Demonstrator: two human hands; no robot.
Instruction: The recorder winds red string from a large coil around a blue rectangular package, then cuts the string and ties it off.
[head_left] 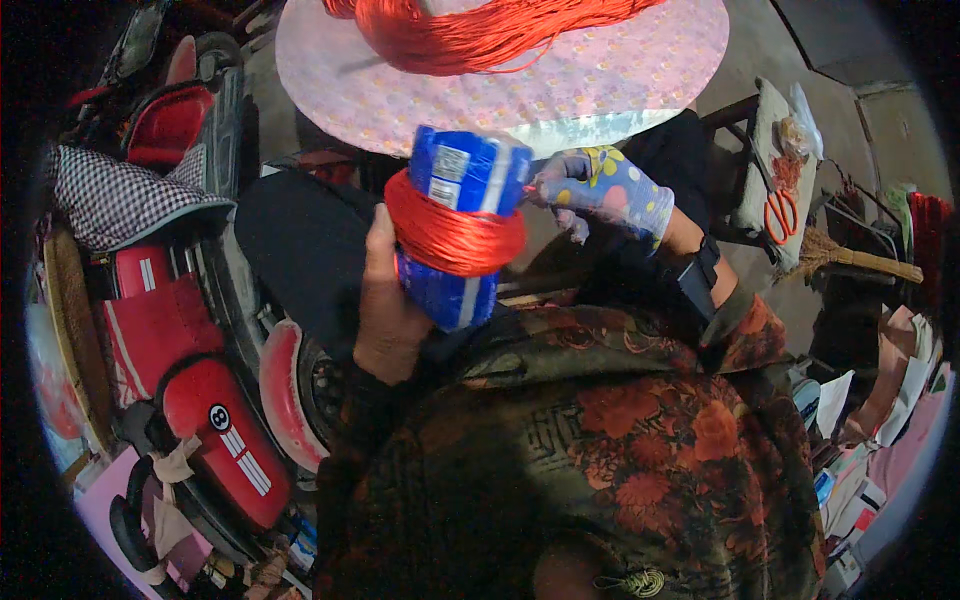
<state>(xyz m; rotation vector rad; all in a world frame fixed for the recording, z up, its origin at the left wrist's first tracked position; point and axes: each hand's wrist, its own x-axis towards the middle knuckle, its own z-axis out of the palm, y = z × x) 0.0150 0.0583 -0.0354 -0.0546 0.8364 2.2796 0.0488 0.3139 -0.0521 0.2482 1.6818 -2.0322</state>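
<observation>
My bare left hand is closed round the side of a blue plastic-wrapped pack with a pale stripe. Many turns of glossy red cord circle the middle of this pack, which tilts slightly. At the pack's right edge, my right hand wears a thin flower-print glove, and its fingertips pinch a short red bit that looks like the cord's end. Beyond both hands, a loose hank of the same red cord lies on a round table with a pink patterned cover.
To the right, a padded stool bears orange-handled scissors and a clear bag. A straw broom lies beside it. A red scooter-like vehicle stands close on my left. Papers and boxes are piled at the lower right.
</observation>
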